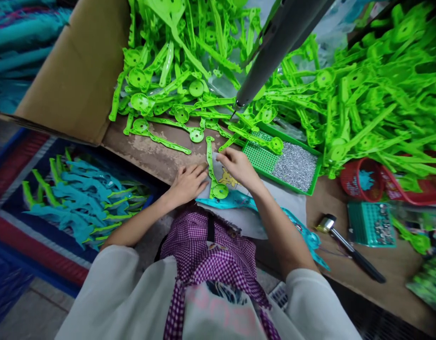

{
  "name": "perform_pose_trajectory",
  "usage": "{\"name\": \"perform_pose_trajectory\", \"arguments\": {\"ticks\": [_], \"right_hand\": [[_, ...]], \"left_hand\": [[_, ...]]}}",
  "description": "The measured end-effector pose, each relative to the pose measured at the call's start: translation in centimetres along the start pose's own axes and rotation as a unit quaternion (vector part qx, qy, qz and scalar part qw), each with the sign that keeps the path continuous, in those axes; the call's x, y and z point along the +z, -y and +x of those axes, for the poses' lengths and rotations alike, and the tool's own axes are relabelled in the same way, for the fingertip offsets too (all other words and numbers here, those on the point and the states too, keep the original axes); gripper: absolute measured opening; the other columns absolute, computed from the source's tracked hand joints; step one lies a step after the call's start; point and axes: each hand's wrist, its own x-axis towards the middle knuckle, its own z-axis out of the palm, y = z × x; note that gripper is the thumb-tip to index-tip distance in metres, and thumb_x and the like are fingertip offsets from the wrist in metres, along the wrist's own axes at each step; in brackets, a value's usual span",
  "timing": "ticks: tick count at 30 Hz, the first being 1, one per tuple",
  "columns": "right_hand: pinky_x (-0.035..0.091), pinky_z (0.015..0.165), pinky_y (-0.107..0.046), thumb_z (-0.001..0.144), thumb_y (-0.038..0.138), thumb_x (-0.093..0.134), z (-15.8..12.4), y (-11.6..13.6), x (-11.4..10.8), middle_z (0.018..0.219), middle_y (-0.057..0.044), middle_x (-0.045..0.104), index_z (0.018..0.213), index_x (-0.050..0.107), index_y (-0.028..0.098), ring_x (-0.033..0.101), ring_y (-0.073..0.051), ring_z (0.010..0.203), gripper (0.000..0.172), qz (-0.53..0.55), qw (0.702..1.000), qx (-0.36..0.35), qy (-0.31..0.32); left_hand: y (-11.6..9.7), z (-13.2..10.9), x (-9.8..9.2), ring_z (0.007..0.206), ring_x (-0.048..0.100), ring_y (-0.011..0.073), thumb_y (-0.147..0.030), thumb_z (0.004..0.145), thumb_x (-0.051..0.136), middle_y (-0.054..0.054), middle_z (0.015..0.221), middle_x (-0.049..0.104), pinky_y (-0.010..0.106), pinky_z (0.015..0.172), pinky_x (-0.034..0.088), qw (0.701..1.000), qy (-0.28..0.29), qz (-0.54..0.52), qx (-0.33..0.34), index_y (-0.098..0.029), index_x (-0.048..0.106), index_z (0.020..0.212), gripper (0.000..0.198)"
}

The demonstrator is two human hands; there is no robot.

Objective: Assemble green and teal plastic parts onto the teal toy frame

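Observation:
A long lime-green plastic part (211, 163) with a round disc at its near end lies in front of me, between my hands. My left hand (189, 185) rests palm down with bent fingers pressed against the part's left edge, holding it. On the other side, my right hand (236, 166) has thumb and fingertips pinched together beside the part; anything between them is too small to make out. A turquoise plastic part (235, 200) lies crosswise under the disc end and continues beneath my right forearm. Both rest on a pale printed sheet (260, 222).
A dark power screwdriver (264, 61) hangs above, tip down. Beyond lie heaped green parts (381, 94). A green tray (315, 182) holds small metal screws. A hammer (356, 255) and a teal basket (370, 224) are at right; a crate of turquoise-and-green parts (83, 193) stands left.

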Motion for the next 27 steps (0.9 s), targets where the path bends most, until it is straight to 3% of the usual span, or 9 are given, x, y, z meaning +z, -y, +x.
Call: {"name": "perform_pose_trajectory", "arguments": {"ticks": [7,10,15,20,27], "right_hand": [[0.034,0.065,-0.027,0.085,0.031,0.054,3.9,0.7,1.1,0.068,-0.001,0.063,0.074,0.067,0.016,0.052,-0.014,0.065,0.022,-0.039,0.998,0.037,0.027],[0.035,0.064,-0.027,0.085,0.028,0.055,3.9,0.7,1.4,0.069,-0.002,0.066,0.074,0.068,0.017,0.055,-0.016,0.067,0.020,-0.088,0.993,0.061,0.054],[0.042,0.074,-0.029,0.085,0.026,0.055,3.7,0.7,2.2,0.085,-0.008,0.074,0.080,0.069,0.020,0.066,-0.023,0.082,0.017,-0.160,0.984,0.078,0.026],[0.045,0.077,-0.031,0.087,0.032,0.058,3.0,1.0,2.5,0.092,-0.009,0.076,0.088,0.070,0.020,0.069,-0.025,0.089,0.017,-0.166,0.982,0.085,-0.007],[0.045,0.076,-0.030,0.086,0.034,0.059,2.7,0.7,3.1,0.085,-0.006,0.075,0.081,0.069,0.020,0.069,-0.022,0.083,0.018,-0.142,0.984,0.104,-0.036]], "left_hand": [[-0.1,-0.3,0.0,0.112,0.057,0.0326,-0.033,0.101,0.049,0.011,0.141,0.060,0.054,0.098,0.040,1.000,-0.003,0.011,-0.001,-0.031,0.059,0.138,0.039],[-0.1,-0.2,0.0,0.115,0.056,0.0341,-0.033,0.101,0.048,0.013,0.141,0.059,0.056,0.098,0.039,1.000,0.007,0.019,0.005,-0.034,0.058,0.140,0.041],[-0.1,-0.2,0.2,0.124,0.053,0.0367,-0.030,0.099,0.051,0.014,0.153,0.049,0.058,0.098,0.038,1.000,-0.006,-0.002,-0.001,-0.033,0.062,0.135,0.038],[-0.2,-0.2,0.2,0.127,0.053,0.0345,-0.027,0.100,0.047,0.010,0.155,0.050,0.058,0.098,0.038,1.000,-0.014,0.014,0.022,-0.031,0.064,0.132,0.036],[-0.4,-0.2,0.0,0.127,0.054,0.0323,-0.028,0.102,0.042,0.008,0.157,0.048,0.059,0.096,0.041,0.999,0.007,0.046,0.020,-0.031,0.062,0.134,0.037]]}}
